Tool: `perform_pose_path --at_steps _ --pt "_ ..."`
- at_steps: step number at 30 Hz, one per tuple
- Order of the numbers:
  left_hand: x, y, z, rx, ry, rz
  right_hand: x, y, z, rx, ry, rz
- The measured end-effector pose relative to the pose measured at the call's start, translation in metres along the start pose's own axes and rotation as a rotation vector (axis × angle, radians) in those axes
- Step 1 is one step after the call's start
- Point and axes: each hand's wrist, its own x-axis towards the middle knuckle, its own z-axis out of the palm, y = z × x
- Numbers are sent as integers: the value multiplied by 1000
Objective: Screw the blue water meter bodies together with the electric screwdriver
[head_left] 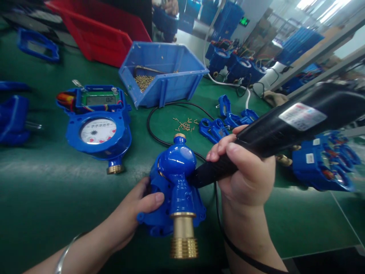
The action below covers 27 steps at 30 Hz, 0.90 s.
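A blue water meter [181, 163] with brass threaded ends rests face down on the green bench in front of me. My left hand [145, 209] grips the left side of its housing, thumb on top and fingers partly hidden behind it. In my right hand [248, 171] is a black electric screwdriver [285, 118], fingers wrapped round its front part. Its nose points down-left at the meter's right side; the bit's tip is hidden behind the body. Beyond the meter lies a small heap of brass screws [186, 124].
Another water meter [98, 129] with a display stands face up at left. A blue bin [176, 83] of screws and a red bin [99, 38] stand behind. Blue covers [215, 129] lie beyond the screwdriver, more meters [322, 163] at right. A black cable [149, 121] loops across the bench.
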Motion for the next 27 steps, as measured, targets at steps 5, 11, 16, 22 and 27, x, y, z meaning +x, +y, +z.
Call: perform_pose_path --at_steps 5,11,16,22,27 --pt "0 4 -2 58 -56 29 2 3 -1 27 -13 -14" --pt "-2 3 -1 72 -71 28 8 -35 -8 50 -214 -20" --pt "-3 2 -2 104 -45 47 -13 -85 -18 -127 -13 -242" --pt "-2 -2 -3 126 -75 64 -44 -77 -23 -119 5 -118" --pt "-2 -4 -2 95 -83 84 -47 -60 -22 -73 45 -38"
